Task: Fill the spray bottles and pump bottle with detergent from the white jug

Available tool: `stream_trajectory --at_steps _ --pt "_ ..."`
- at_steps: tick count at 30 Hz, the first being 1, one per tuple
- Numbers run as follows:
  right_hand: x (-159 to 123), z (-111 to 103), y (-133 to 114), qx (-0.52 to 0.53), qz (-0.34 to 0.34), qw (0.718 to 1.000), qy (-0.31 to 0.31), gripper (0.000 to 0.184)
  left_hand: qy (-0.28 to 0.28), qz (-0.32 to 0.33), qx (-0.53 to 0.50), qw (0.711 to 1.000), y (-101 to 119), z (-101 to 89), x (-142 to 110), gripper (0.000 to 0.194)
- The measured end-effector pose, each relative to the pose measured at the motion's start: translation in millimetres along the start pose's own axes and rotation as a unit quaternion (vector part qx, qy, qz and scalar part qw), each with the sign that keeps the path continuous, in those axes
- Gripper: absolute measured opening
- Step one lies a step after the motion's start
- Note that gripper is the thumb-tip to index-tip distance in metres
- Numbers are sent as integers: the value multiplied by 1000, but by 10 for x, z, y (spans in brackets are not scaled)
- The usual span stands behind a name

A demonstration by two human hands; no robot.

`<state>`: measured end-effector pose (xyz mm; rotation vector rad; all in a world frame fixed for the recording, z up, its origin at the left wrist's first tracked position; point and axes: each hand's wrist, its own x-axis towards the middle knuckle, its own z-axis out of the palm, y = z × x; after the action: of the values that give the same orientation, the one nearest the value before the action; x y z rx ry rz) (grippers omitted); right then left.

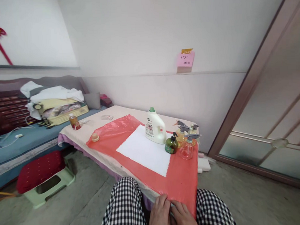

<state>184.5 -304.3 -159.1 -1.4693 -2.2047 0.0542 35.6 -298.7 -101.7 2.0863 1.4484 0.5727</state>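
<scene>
My left hand (160,215) and my right hand (183,216) rest side by side at the near edge of the table, fingers laid on a red plastic sheet (183,182) and holding nothing. On the sheet lies a white mat (142,151) with a scalloped edge. A pale laundry detergent jug (155,127) with a green cap stands upright on the mat's far part. Beside it are a dark green pump bottle (171,144) and a clear pinkish spray bottle (186,150). More spray bottles, including a yellow one (181,136), stand behind, partly hidden.
Farther left are a small round tan object (95,137) and an amber bottle (74,122). A red-topped stool (41,169) stands on the floor beside a bed (2,153) with an open yellow suitcase (62,114). The wall (137,89) borders the table; a sliding door (264,117) is right.
</scene>
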Motion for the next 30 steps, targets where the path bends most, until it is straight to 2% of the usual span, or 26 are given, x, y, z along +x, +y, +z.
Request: stream_trajectory --at_steps 5,11,15,22,26,30 --pt "20 -23 -44 11 20 1000 -18 32 0 -9 7 1000 15 -3 -3 49" --pt "46 -132 -175 35 77 996 -33 35 1 0 11 1000 -12 13 4 51" --pt "81 -257 -254 57 113 991 -48 42 -13 -1 7 1000 -42 12 4 54" --pt "216 -387 -268 92 148 982 -78 35 -55 -24 23 998 -127 50 139 56" --pt "318 -597 -321 125 149 975 -105 28 -57 1 13 998 -227 105 151 55" --pt "432 -852 -393 118 188 970 -97 29 -7 47 18 999 -308 157 107 44"
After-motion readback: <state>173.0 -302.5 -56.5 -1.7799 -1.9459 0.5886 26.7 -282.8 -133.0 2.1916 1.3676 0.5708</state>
